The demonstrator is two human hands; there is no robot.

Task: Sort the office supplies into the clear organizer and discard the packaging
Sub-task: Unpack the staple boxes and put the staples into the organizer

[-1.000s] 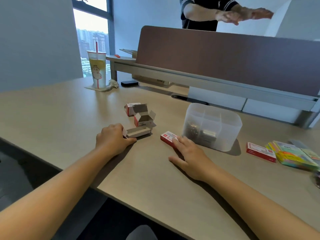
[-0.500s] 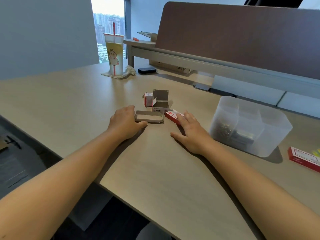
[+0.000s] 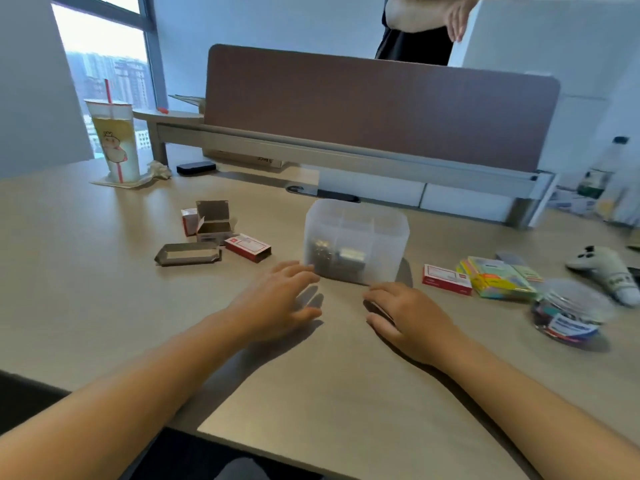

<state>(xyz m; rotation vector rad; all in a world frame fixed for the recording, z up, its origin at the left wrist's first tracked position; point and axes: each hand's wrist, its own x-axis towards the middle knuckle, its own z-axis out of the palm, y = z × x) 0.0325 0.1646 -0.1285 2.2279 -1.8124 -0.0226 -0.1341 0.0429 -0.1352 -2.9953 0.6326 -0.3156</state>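
Both hands rest low over the tabletop [image 3: 104,306] just in front of the clear organizer [image 3: 356,237]. The left hand [image 3: 277,299] has its fingers spread and relaxed, tips close to the organizer's near left corner, holding nothing. The right hand [image 3: 412,317] lies palm down with fingers loosely bent, its grip also empty.

The organizer stands upright; metal clips or staples show dimly through its near compartments. To its left lie a red staple box [image 3: 247,247], a flattened grey inner tray [image 3: 187,254] and an opened carton [image 3: 213,220] with a small red box [image 3: 188,220] beside it. To the right sit a second red box [image 3: 446,278], touching a stack of coloured sticky notes [image 3: 498,278], and a round clear tub of clips [image 3: 568,313].

The risks, as a judgement: the organizer looks light, so a nudge from the left fingertips could slide or tip it and spill the small metal pieces. The empty packaging sits among unopened boxes, so a full box could be discarded by mistake. The tub near the right forearm could be swept off by a careless reach
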